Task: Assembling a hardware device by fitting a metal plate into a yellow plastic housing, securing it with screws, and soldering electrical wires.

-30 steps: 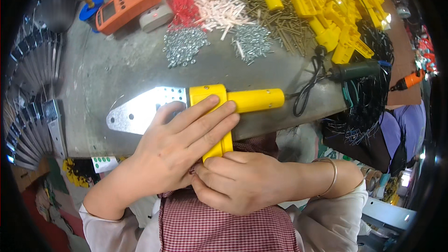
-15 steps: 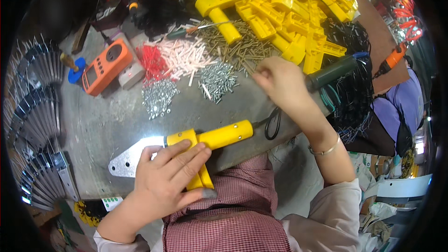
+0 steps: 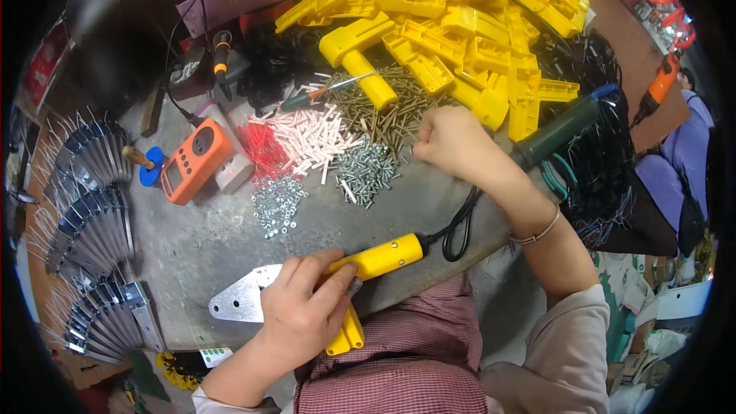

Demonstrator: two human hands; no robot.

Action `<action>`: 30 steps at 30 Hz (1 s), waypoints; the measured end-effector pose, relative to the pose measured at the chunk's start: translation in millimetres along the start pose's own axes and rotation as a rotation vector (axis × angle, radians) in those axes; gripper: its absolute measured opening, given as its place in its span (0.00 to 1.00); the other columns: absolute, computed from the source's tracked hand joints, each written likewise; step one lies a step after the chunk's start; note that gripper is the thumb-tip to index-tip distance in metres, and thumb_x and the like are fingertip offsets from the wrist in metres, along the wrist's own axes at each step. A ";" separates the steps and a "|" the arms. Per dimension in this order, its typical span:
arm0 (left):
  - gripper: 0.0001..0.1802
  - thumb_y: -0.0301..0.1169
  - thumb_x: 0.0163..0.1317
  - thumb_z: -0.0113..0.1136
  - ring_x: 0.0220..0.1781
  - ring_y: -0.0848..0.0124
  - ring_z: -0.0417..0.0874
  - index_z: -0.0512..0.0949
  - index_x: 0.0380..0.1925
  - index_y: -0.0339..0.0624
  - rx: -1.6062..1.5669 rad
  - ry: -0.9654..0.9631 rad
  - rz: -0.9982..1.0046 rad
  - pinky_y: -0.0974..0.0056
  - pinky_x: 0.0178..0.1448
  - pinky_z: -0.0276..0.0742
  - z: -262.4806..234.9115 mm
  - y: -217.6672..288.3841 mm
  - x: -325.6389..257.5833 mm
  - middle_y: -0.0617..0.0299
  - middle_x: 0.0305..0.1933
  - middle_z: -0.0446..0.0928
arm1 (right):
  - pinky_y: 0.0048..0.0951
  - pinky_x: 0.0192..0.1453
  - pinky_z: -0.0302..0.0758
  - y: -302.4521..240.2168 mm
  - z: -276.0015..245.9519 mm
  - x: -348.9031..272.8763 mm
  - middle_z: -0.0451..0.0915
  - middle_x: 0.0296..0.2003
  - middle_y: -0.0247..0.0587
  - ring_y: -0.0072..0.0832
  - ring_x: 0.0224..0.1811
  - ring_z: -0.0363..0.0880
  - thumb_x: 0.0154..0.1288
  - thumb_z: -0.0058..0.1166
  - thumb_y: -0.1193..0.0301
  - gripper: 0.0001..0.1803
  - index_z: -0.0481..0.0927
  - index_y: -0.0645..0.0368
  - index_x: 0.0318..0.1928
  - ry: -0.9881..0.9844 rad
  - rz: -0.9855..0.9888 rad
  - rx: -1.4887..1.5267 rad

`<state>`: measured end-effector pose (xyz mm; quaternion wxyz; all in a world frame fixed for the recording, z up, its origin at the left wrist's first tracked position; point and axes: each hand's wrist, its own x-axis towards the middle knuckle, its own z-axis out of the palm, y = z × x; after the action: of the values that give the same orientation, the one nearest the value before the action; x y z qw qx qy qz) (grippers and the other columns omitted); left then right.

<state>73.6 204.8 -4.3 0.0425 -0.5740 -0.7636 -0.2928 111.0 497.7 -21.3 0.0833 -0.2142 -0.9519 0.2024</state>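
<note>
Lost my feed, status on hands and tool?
Left hand grips yellow tool on the bench. Right hand closed over brass screw pile. Nothing blocking.

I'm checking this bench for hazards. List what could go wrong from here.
1. The left hand alone pins the yellow tool, whose handle hangs past the table edge; it might tip off.
2. The right hand reaches into the brass screws; sharp tips could prick the fingers.
3. The black cord loops beside that forearm and may snag.
</note>
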 end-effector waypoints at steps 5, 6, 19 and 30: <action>0.16 0.17 0.52 0.60 0.40 0.61 0.81 0.83 0.43 0.37 -0.142 0.113 -0.186 0.65 0.42 0.76 8.5 -5.0 -8.5 0.52 0.46 0.80 | 0.29 0.36 0.77 -55.4 -21.4 -49.1 0.80 0.28 0.44 0.33 0.28 0.81 0.52 0.61 0.72 0.08 0.80 0.63 0.32 -0.052 -0.115 0.630; 0.16 0.17 0.52 0.60 0.40 0.61 0.81 0.83 0.43 0.37 -0.126 0.097 -0.212 0.65 0.42 0.76 8.8 -3.9 -7.2 0.52 0.46 0.80 | 0.30 0.33 0.76 -70.9 -13.3 -65.8 0.78 0.29 0.44 0.34 0.28 0.81 0.54 0.61 0.72 0.07 0.78 0.62 0.31 -0.078 -0.254 0.650; 0.08 0.25 0.68 0.53 0.38 0.68 0.85 0.79 0.43 0.35 -0.556 0.223 -0.472 0.66 0.44 0.78 10.5 0.7 -3.2 0.56 0.39 0.84 | 0.23 0.35 0.79 -97.3 41.1 -135.7 0.80 0.30 0.39 0.23 0.29 0.81 0.61 0.57 0.82 0.14 0.76 0.65 0.48 0.143 0.001 1.055; 0.22 0.21 0.45 0.58 0.34 0.63 0.78 0.79 0.45 0.46 0.265 -0.100 0.083 0.61 0.34 0.75 16.5 10.2 29.1 0.61 0.30 0.73 | 0.28 0.36 0.79 -108.1 78.9 -164.5 0.83 0.33 0.45 0.27 0.33 0.84 0.64 0.52 0.81 0.11 0.74 0.65 0.47 0.291 0.080 1.244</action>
<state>77.5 239.5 -2.1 0.0919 -0.6083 -0.7722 -0.1585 198.3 308.1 -59.0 0.3126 -0.1866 -0.6268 0.6889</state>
